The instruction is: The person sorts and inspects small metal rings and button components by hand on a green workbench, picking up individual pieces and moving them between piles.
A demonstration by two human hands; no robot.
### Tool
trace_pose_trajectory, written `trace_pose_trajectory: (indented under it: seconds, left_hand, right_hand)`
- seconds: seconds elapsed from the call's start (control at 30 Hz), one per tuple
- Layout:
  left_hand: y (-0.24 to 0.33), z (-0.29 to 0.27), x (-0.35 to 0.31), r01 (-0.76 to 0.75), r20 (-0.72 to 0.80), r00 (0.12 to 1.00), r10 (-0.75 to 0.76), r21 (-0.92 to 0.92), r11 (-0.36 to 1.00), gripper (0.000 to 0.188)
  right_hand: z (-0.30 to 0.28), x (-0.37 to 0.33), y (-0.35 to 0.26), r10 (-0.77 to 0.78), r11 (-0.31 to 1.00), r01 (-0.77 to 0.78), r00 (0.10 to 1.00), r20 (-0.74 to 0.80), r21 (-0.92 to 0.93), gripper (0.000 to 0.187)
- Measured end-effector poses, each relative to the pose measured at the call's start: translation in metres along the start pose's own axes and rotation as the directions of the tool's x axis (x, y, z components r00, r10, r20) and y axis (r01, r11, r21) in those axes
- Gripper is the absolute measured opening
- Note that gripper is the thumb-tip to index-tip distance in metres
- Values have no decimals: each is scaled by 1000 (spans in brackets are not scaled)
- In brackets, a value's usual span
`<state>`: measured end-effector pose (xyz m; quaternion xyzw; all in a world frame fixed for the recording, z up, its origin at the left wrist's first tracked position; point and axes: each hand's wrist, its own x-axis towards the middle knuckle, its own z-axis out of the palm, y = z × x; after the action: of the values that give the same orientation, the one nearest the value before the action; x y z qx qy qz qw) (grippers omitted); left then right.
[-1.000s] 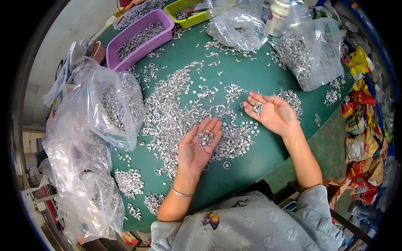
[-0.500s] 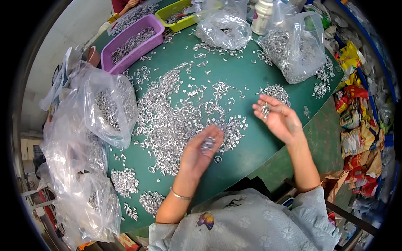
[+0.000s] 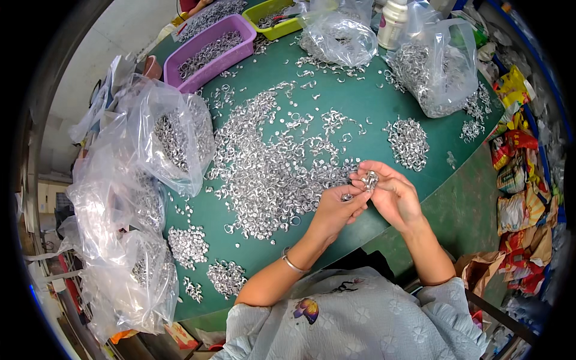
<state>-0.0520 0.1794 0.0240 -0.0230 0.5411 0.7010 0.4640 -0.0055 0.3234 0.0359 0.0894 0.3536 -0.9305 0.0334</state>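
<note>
My two hands meet over the near right part of the green table (image 3: 390,90). Curled closed, my left hand (image 3: 339,211) has small silvery metal pieces (image 3: 347,197) showing at its fingers, and its thumb reaches to my right hand. In the bent fingers of my right hand (image 3: 395,195) are several small shiny metal pieces (image 3: 370,179), some ring-like or curved. Their exact kind is too small to tell. Just beyond and left of my hands spreads a large heap of similar pieces (image 3: 258,180). A smaller round pile (image 3: 408,144) lies beyond my right hand.
Clear plastic bags of pieces stand at the left (image 3: 174,141) and far right (image 3: 435,72). A purple basin (image 3: 210,51), a yellow-green basin (image 3: 273,21) and a white bottle (image 3: 393,24) are at the back. Small piles (image 3: 188,246) lie near left. Colourful packets (image 3: 513,180) line the right.
My left hand, cupped palm up over the heap before, has moved right and closed beside my right hand. My right hand has come slightly nearer to me. The whole view has shifted slightly.
</note>
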Motion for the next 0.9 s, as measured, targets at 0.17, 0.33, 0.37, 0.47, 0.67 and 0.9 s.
trace_pose_trajectory:
  seconds: [0.17,0.33,0.37,0.47,0.67,0.9]
  left_hand:
    - [-1,-5,3,-39,64,997,40,-6,999,17]
    - [-14,-14,1,-40,77,995,67,-309,950,14]
    - [-14,-17,-1,-60,59,995,83,-323,944,13]
    - [-15,-17,-2,-292,-71,956,285,-103,951,12]
    - [-1,3,-3,-492,-52,731,681,651,578,14]
    - [6,1,-3,-399,-16,797,603,737,546,19]
  right_hand:
    - [-1,-2,0,2,999,-4,998,-56,-36,41]
    - [0,0,1,-57,990,47,996,-74,-133,45]
    - [-1,0,1,-66,985,53,995,-73,-166,46]
    - [1,-1,3,1,984,-11,998,-56,-180,49]
    - [7,-8,6,127,943,-142,990,-69,-302,54]
    - [4,-8,10,121,877,-149,989,-90,-457,53]
